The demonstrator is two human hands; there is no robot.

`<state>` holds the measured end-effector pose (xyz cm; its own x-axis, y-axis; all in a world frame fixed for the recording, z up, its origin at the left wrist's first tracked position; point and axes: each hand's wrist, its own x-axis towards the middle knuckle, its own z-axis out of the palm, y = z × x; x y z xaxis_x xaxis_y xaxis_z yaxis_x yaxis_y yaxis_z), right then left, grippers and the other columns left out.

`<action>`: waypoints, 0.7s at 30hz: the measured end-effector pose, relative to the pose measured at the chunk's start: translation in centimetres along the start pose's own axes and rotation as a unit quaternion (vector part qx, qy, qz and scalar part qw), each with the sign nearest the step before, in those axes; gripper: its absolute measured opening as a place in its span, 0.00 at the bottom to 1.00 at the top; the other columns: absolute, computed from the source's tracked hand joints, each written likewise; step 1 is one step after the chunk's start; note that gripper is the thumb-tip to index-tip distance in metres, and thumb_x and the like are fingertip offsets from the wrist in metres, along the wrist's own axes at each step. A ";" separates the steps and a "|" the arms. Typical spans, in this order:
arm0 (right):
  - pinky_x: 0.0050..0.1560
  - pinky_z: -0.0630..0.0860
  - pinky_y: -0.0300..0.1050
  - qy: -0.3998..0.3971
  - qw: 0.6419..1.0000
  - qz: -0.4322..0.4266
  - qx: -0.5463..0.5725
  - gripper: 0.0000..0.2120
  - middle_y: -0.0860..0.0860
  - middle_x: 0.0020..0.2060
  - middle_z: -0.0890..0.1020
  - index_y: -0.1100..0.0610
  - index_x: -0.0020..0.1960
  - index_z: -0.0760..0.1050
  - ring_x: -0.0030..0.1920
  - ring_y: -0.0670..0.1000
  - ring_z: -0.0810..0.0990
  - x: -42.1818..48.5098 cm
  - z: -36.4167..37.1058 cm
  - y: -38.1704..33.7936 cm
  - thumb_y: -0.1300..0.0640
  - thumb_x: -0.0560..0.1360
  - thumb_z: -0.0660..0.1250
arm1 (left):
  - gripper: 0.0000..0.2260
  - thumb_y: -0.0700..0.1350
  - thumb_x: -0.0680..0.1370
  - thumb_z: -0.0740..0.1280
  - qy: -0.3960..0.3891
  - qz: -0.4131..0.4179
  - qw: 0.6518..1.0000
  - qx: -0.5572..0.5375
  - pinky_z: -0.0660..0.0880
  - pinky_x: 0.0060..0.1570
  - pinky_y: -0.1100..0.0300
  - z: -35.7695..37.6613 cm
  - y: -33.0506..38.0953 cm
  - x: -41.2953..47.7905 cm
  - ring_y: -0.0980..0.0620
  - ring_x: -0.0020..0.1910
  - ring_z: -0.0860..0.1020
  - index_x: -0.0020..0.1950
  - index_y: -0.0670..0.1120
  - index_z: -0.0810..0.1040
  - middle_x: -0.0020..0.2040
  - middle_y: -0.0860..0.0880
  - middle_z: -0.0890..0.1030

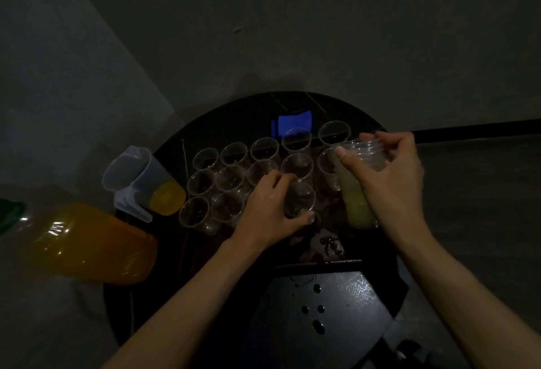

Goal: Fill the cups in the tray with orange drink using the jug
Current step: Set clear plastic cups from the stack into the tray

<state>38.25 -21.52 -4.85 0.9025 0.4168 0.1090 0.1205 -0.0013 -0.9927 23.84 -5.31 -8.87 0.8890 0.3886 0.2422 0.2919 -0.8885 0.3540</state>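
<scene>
Looking down through the head camera, you had both hands over the dark round tray (371, 254) where clear plastic cups (234, 154) stood in close rows, all of them seemingly empty in the dim light. Your left hand (270, 207) was curled around one cup (301, 198) at the near end of the rows, fingers wrapped over its side and the thumb low against its base, so it was closed on that cup and setting or steadying it upright. Your right hand (389, 175) was closed around a stack of nested cups (361, 181), tilted with its mouth toward the far left; the lower part of the stack looked yellowish, though I could not tell whether that was drink or only the light. The jug (137, 179) lay well apart from both hands, off the left edge of the tray, leaning with its open mouth up and away from you, its handle toward you, and a small pool of orange drink in its bottom. A large bottle of orange drink (90, 244) lay on its side nearer you on the left. By my reading, pouring had not begun: the jug sat on your left side, so the left hand was the nearer one, and it would have had to let go of its cup first.
</scene>
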 end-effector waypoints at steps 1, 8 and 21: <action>0.55 0.79 0.42 0.000 1.000 0.001 0.003 0.35 0.45 0.59 0.80 0.49 0.61 0.69 0.57 0.44 0.80 0.0 0.0 0.0 0.39 0.60 0.78 | 0.31 0.61 0.70 0.75 0.001 -0.001 1.000 0.000 0.77 0.56 0.54 0.0 0.0 0.0 0.52 0.58 0.74 0.66 0.47 0.74 0.59 0.50 0.73; 0.49 0.76 0.31 0.009 1.000 0.001 0.000 0.34 0.44 0.58 0.80 0.48 0.60 0.70 0.56 0.41 0.80 0.1 0.1 0.2 0.39 0.61 0.79 | 0.31 0.63 0.70 0.74 -0.003 0.002 1.000 -0.003 0.77 0.56 0.53 -0.1 -0.4 0.3 0.53 0.58 0.73 0.66 0.48 0.74 0.59 0.51 0.73; 0.50 0.77 0.33 0.015 1.000 0.000 -0.003 0.33 0.44 0.58 0.80 0.49 0.60 0.70 0.55 0.41 0.80 -0.1 0.3 0.2 0.41 0.62 0.79 | 0.30 0.63 0.70 0.75 -0.008 0.005 1.000 0.016 0.75 0.56 0.57 -0.3 -0.6 0.1 0.54 0.57 0.72 0.66 0.48 0.75 0.60 0.51 0.74</action>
<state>38.09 -21.27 -5.05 0.9141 0.3902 0.1101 0.1222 -0.0062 -0.9925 23.61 -4.70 -8.80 0.8976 0.3755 0.2307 0.2934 -0.8997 0.3231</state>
